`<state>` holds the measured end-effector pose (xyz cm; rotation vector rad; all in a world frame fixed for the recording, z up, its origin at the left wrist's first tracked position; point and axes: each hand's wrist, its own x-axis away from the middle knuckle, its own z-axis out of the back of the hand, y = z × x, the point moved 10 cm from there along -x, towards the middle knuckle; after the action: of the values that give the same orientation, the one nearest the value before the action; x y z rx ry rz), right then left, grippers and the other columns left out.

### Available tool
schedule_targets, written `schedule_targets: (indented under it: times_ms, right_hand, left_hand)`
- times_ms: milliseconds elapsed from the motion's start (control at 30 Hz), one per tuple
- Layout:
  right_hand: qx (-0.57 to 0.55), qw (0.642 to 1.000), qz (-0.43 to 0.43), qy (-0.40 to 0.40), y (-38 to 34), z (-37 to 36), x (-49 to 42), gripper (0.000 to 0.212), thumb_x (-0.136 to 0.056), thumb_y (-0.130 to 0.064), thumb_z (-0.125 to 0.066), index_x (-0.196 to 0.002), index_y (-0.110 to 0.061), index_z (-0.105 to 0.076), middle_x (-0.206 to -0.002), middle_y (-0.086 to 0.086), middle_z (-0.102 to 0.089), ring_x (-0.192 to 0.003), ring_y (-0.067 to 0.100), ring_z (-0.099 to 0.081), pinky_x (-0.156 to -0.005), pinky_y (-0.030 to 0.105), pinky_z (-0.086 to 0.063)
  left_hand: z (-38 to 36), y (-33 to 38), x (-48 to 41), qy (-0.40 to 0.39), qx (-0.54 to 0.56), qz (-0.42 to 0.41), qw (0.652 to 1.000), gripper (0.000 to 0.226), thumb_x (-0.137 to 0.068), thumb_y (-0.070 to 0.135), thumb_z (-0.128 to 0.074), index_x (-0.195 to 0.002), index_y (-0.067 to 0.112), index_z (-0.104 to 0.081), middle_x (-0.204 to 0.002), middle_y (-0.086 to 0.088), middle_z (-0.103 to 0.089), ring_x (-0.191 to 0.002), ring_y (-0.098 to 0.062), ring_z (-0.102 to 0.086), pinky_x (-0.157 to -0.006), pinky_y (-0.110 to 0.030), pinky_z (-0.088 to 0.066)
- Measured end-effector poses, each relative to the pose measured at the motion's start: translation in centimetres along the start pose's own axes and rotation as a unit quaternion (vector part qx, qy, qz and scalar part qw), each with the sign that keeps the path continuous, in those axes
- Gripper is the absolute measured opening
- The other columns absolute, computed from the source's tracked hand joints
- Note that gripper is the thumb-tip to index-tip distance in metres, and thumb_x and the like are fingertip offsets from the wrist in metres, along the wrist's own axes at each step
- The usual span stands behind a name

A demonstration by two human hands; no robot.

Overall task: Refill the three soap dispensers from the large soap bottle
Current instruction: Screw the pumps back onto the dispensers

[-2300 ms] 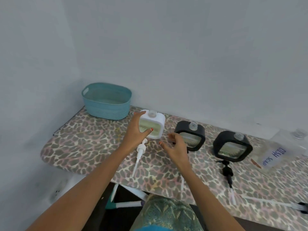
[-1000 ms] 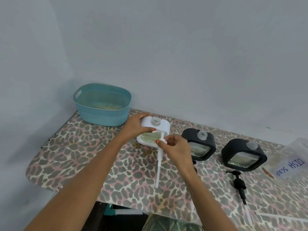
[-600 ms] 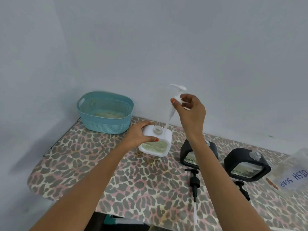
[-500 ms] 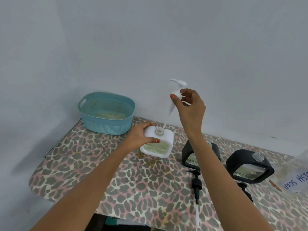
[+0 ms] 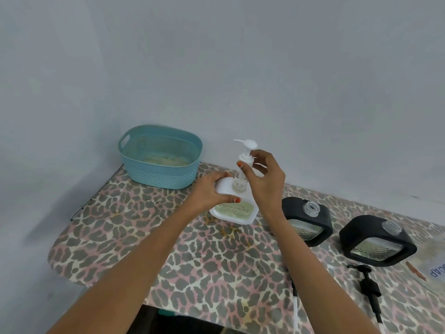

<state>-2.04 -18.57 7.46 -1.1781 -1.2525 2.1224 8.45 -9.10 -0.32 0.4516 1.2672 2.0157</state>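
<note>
A white soap dispenser (image 5: 237,212) stands on the leopard-print board; my left hand (image 5: 208,192) grips its top left side. My right hand (image 5: 261,179) pinches the white pump head (image 5: 246,150) just above the dispenser's clear neck (image 5: 239,184), with the pump's tube reaching down into the neck. Two black dispensers (image 5: 310,219) (image 5: 378,239) stand to the right, both with open clear necks. A black pump (image 5: 369,286) lies on the board in front of the far right one. The large soap bottle (image 5: 437,271) shows only its label corner at the right edge.
A teal plastic basket (image 5: 160,156) sits at the back left against the wall. The leopard-print board (image 5: 115,237) has a rounded left end and a front edge near my body. Another pump's white tube (image 5: 295,307) lies beside my right forearm.
My right hand picked the white pump up off the board, raised it above the white dispenser and has now lowered it so the tube enters the neck. My left hand keeps holding the dispenser.
</note>
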Motion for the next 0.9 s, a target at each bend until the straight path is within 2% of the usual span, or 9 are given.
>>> schedule_targets:
  times_ms: [167,267,433,700,800,900]
  right_hand:
    - [0.018,0.999,-0.020,-0.035,2.1,-1.2,1.6,0.026,-0.081,-0.014,-0.069,-0.102,-0.019,-0.056,-0.093,-0.014,-0.058,-0.086,-0.002,-0.055,-0.078,0.002,-0.040]
    - [0.037,0.997,-0.040,-0.051,3.4,-1.7,2.3,0.026,-0.082,-0.016,-0.068,-0.106,-0.017,-0.058,-0.099,-0.012,-0.059,-0.091,0.005,-0.055,-0.080,0.007,-0.040]
    - [0.038,0.996,-0.054,-0.053,4.1,-1.6,3.0,0.030,-0.080,-0.012,-0.068,-0.109,-0.012,-0.058,-0.097,-0.009,-0.058,-0.086,-0.001,-0.051,-0.076,0.000,-0.036]
    - [0.041,0.995,-0.064,-0.062,4.6,-2.0,2.8,0.041,-0.076,-0.016,-0.073,-0.112,-0.012,-0.056,-0.100,-0.009,-0.055,-0.094,0.008,-0.052,-0.076,0.004,-0.039]
    - [0.082,0.990,-0.047,-0.107,4.3,-2.5,2.3,0.038,-0.076,-0.020,-0.073,-0.110,-0.011,-0.058,-0.099,-0.008,-0.053,-0.095,0.013,-0.052,-0.081,0.021,-0.042]
    - [0.058,0.978,-0.070,-0.187,4.6,-2.7,2.3,0.045,-0.084,-0.021,-0.065,-0.127,-0.021,-0.051,-0.117,-0.009,-0.052,-0.110,0.009,-0.048,-0.088,0.017,-0.036]
  left_hand:
    - [0.0,0.1,0.1,0.004,0.010,-0.005,1.000,0.070,-0.061,0.019,-0.084,-0.123,0.010,-0.053,-0.124,-0.005,-0.058,-0.103,-0.009,-0.051,-0.088,-0.021,-0.040]
    - [0.0,0.0,0.0,0.009,0.008,0.000,1.000,0.071,-0.061,0.021,-0.084,-0.125,0.011,-0.053,-0.125,-0.005,-0.058,-0.106,-0.012,-0.053,-0.090,-0.023,-0.041]
    - [0.0,-0.2,0.0,0.011,0.016,0.000,1.000,0.067,-0.061,0.019,-0.084,-0.121,0.012,-0.055,-0.122,-0.005,-0.060,-0.104,-0.012,-0.054,-0.087,-0.022,-0.041]
    - [0.0,-0.1,0.0,0.013,0.021,-0.006,1.000,0.057,-0.063,0.016,-0.082,-0.116,0.013,-0.059,-0.112,-0.003,-0.063,-0.101,-0.015,-0.058,-0.088,-0.027,-0.045]
    - [0.0,0.0,0.0,0.013,0.025,-0.007,1.000,0.055,-0.063,0.016,-0.082,-0.113,0.014,-0.060,-0.111,-0.003,-0.065,-0.097,-0.014,-0.059,-0.086,-0.026,-0.046]
    - [-0.1,-0.3,-0.1,0.008,0.019,-0.005,1.000,0.063,-0.061,0.021,-0.084,-0.117,0.014,-0.058,-0.115,-0.003,-0.063,-0.103,-0.016,-0.058,-0.090,-0.029,-0.047]
